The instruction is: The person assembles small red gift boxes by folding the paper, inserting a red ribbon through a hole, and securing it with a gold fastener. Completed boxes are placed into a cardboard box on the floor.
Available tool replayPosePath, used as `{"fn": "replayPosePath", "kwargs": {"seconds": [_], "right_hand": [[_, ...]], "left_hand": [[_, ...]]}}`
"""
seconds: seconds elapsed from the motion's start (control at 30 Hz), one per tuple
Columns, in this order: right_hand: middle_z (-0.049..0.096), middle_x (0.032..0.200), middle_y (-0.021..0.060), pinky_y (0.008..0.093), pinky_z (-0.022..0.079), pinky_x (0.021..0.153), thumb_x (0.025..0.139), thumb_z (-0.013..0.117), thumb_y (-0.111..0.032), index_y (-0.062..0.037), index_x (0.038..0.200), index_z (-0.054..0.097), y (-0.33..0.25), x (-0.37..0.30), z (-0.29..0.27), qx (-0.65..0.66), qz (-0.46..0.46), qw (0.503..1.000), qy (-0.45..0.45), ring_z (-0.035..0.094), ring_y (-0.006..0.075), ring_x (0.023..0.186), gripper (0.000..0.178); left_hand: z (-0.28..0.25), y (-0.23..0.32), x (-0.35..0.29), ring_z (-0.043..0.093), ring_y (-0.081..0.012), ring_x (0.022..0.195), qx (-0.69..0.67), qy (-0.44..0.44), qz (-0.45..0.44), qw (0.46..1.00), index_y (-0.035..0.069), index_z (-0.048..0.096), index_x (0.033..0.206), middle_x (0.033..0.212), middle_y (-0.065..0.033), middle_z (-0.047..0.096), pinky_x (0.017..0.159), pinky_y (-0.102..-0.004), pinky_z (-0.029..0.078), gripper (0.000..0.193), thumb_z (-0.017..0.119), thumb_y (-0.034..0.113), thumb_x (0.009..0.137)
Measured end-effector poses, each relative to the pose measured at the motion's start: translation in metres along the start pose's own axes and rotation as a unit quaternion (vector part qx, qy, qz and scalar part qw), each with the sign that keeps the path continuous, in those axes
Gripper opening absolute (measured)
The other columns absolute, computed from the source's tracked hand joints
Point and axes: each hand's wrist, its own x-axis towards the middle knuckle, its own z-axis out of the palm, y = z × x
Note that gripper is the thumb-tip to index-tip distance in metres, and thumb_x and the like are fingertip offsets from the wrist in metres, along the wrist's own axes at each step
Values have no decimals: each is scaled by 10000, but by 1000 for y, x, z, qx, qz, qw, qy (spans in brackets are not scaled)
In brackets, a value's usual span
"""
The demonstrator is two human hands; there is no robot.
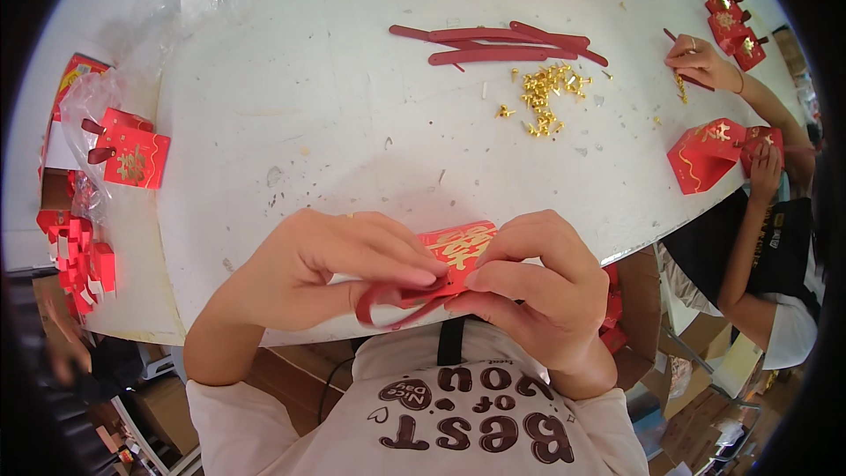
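Close to the table's near edge, a small red gift box [463,240] with gold lettering lies between my two hands. A dark red strap [367,310] bends into a loop at the box's near side. My left hand [339,256] pinches this strap between thumb and fingers, against the box. On the other side, my right hand [551,291] grips the box's near right corner, thumb and fingertips closed beside the strap's end. Whether a fastener sits between those fingertips is hidden.
Several loose red straps [493,55] lie farther off, beside a pile of gold paper fasteners [553,92]. A co-worker's hands [705,63] handle straps and an open red box [705,154] at right. Strapped red boxes [134,148] and plastic wrap [163,13] are at left.
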Motion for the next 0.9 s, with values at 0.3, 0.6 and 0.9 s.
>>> {"fn": "replayPosePath", "kwargs": {"seconds": [0.3, 0.6, 0.9], "right_hand": [[596, 815, 47, 305, 429, 586, 564, 812, -103, -48, 816, 654, 0, 2, 3, 15, -6, 1000, 17, 545, 214, 692, 302], [578, 781, 46, 306, 426, 585, 550, 815, -120, -54, 806, 654, -2, 2, 3, 9, 25, 999, 21, 547, 217, 688, 309], [591, 813, 36, 308, 422, 613, 580, 800, -148, -68, 844, 656, -7, -8, 7, -28, 26, 999, 35, 562, 204, 717, 312]], "left_hand": [[27, 8, 9, 652, -178, 762, -35, 151, -121, 981, -42, 692, 934, 851, -143, 688, 682, -261, 528, 132, 596, 31, 880], [29, 5, 1, 620, -229, 872, 18, 136, -8, 990, -18, 700, 948, 913, -147, 685, 764, -316, 504, 158, 632, -20, 805], [32, -19, -8, 608, -257, 881, 79, 91, 157, 980, 11, 702, 948, 905, -88, 630, 750, -339, 500, 211, 712, -4, 738]]}}
